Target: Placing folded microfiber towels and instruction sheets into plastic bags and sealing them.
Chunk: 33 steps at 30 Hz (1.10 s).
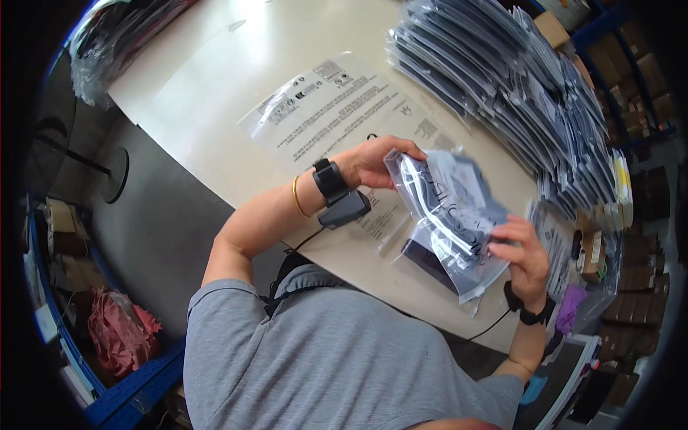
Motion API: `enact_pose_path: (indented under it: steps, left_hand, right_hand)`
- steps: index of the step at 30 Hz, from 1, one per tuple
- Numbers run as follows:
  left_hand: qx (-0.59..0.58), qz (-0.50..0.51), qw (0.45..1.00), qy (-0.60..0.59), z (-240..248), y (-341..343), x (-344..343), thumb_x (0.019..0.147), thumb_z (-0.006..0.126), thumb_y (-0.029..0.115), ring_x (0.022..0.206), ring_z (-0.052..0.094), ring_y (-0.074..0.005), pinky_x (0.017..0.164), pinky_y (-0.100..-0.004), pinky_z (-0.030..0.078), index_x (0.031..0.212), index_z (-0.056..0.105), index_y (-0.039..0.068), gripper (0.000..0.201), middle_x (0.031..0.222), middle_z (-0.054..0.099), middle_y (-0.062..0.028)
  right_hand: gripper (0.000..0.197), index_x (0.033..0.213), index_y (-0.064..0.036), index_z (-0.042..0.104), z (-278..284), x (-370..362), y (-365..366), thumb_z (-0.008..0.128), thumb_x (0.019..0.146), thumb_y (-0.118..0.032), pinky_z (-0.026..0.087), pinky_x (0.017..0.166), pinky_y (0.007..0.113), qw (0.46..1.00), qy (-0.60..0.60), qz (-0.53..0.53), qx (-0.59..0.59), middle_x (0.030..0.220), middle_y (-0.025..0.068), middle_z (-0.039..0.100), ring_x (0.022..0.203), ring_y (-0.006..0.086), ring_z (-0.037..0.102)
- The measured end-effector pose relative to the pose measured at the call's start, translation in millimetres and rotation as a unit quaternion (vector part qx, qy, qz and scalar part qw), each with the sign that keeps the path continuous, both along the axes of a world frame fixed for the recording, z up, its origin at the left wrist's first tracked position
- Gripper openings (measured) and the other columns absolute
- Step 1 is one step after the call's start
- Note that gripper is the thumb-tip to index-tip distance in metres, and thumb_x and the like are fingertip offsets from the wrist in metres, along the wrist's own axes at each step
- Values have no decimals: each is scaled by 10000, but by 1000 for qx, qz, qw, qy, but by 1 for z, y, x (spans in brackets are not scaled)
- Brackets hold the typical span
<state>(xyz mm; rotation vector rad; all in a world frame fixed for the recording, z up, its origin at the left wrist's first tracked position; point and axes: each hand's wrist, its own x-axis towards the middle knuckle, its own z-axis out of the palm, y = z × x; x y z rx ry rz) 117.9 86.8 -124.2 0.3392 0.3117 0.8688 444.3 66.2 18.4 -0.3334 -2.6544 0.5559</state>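
A clear zip bag [448, 222] with black lettering and a dark grey folded cloth item inside is held tilted between my hands, above the table. My left hand [380, 161] is closed on its upper left corner, thumb and fingers pinching the plastic. At its right edge, my right hand [523, 251] grips the bag with curled fingers. A large clear printed bag [337, 107] lies flat on the table, partly hidden by my left hand. A dark flat object [428, 264] shows under the held bag; its kind is unclear.
The pale table [193, 79] has a tall leaning stack of bagged dark items [487, 79] at the far right. A black device [345, 210] with a cable is by my left wrist. Clear plastic bags [107, 54] lie at far left. Shelves with red cloth [122, 333] stand at lower left.
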Motion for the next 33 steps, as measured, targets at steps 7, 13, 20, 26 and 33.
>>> enact_pose_path:
  steps: [7,13,20,26,33]
  left_hand:
    - [195,96,974,54,50,-26,11,781,520,-123,1023,629,-190,882,-319,529,1366,376,-22,611,1187,589,-143]
    - [217,107,970,16,54,-33,23,771,516,-139,1056,617,-188,928,-310,499,1404,335,11,676,1235,575,-128]
    - [248,100,958,103,51,-25,10,861,614,1,1071,605,-180,948,-327,484,1372,392,16,557,1243,580,-114]
    - [215,107,961,138,44,-23,3,884,647,88,1039,616,-175,924,-333,499,1276,487,11,430,1177,617,-103]
    - [203,125,960,145,50,-21,4,888,639,65,1006,628,-168,901,-329,516,1186,545,13,317,1121,638,-99]
  right_hand:
    - [420,1240,2,541,-40,35,25,597,904,-242,383,1015,429,905,222,-264,-250,1365,157,479,1290,311,432]
    - [437,1245,17,508,-87,53,61,615,925,-260,450,924,327,747,241,-235,-574,1183,106,586,1095,202,565]
    - [371,1212,0,534,-59,25,52,639,906,-181,466,854,267,805,237,-189,-511,1054,35,619,952,138,598]
    - [459,1268,16,504,-47,7,40,665,878,-165,410,944,280,875,156,-174,-425,1155,57,601,1056,151,564]
    - [507,1278,30,487,-41,3,51,681,852,-165,389,976,291,855,114,-164,-479,1196,77,579,1096,164,548]
